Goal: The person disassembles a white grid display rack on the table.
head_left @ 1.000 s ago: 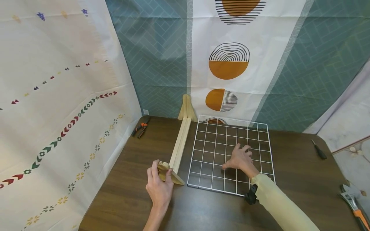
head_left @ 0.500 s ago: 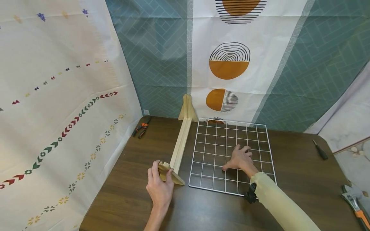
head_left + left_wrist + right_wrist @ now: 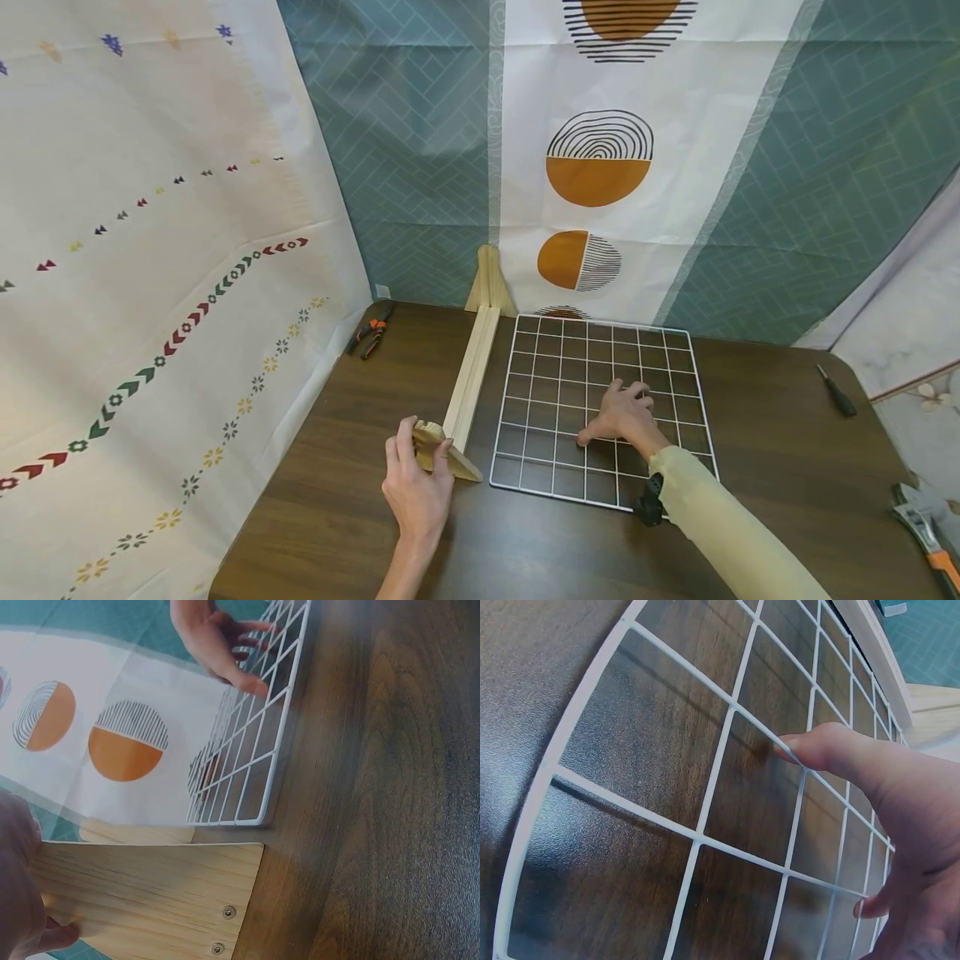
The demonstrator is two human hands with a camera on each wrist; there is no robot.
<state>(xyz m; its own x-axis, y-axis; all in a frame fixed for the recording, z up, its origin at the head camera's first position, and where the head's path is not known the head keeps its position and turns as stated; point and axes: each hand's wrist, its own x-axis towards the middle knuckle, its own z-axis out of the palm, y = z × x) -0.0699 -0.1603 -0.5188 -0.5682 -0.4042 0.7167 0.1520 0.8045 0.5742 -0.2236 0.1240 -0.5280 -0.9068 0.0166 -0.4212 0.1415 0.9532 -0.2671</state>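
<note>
In the head view, my left hand [image 3: 418,483] grips the near triangular end piece of a pale wooden stand [image 3: 472,367], thumb on one face and fingers on the other. The left wrist view shows that end board [image 3: 157,889] with two screws. A white wire grid panel [image 3: 557,430] lies to the right of the stand, low over the table. My right hand [image 3: 626,414] holds the grid from above, fingers spread and bent among the wires. In the right wrist view, my thumb [image 3: 821,746] presses a wire and another fingertip pokes between the bars.
Orange-and-black pliers [image 3: 369,331] lie at the table's back left. At the right are a dark screwdriver [image 3: 836,393] and an adjustable wrench [image 3: 926,529]. Patterned cloth [image 3: 420,150] hangs behind the brown table [image 3: 330,500], against which the stand's far end piece [image 3: 491,279] stands.
The grid's far edge has dropped, so the panel lies flatter. My right hand has sunk slightly with it. My left hand keeps its grip on the stand.
</note>
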